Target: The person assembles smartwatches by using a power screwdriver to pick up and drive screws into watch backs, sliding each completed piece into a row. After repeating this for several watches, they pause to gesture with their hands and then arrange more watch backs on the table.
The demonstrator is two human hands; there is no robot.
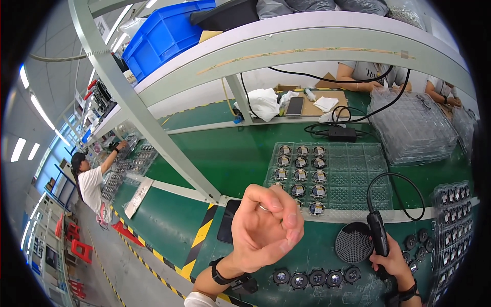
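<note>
My left hand [267, 227] is raised over the bench, palm up, with fingers and thumb curled inward; its hollow palm shows nothing held. In my right hand [393, 261] is a black corded tool shaped like an electric screwdriver [377, 233], upright, its lower end hidden. Beside it lies a round black perforated disc [353, 243]. Several round black watch bodies [317, 278] stand in a row in front of me. Beyond my left hand, a clear plastic tray [353, 174] holds round watch parts [301, 175] in its left columns.
At right are loose dark round parts [421, 240] and a filled tray [450, 230]. Stacked clear trays [411, 125] stand farther back. A black power adapter [341, 134] trails cables. A dark flat device [228, 221] lies by my left hand. A metal post [138, 112] slants down left. Co-workers [92, 184] sit nearby.
</note>
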